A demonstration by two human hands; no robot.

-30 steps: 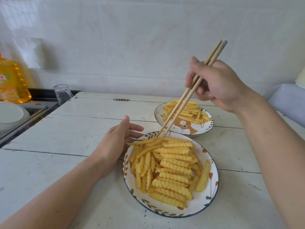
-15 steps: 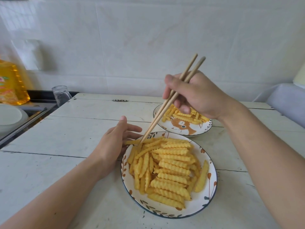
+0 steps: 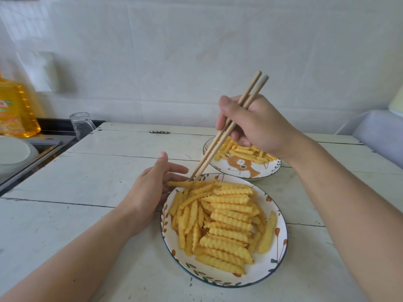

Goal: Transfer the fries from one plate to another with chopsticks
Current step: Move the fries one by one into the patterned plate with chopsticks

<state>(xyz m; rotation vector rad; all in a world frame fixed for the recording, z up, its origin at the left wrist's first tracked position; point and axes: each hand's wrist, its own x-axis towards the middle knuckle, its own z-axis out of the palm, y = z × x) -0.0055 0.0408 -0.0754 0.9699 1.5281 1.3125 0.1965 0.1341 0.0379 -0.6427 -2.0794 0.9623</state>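
A big near plate (image 3: 263,272) with a leaf pattern holds a heap of crinkle-cut fries (image 3: 226,219). Behind it, a smaller far plate (image 3: 246,172) with an orange animal picture carries fewer fries (image 3: 244,151). My right hand (image 3: 259,125) grips a pair of wooden chopsticks (image 3: 224,132); their tips meet a long fry (image 3: 181,183) lying over the near plate's far-left rim. My left hand (image 3: 152,188) rests on the table against that rim, fingers straight, touching the plate's left side.
A white plank table (image 3: 104,177) carries both plates. At the left stand a glass mug (image 3: 81,125), a yellow oil bottle (image 3: 15,110) and a white bowl (image 3: 13,152) by a dark sink edge. A tiled wall closes the back; a pale cushion (image 3: 379,136) sits far right.
My right hand has come down and to the left from above the far plate, bringing the chopstick tips onto the long fry at the near plate's rim. My left hand has stayed put.
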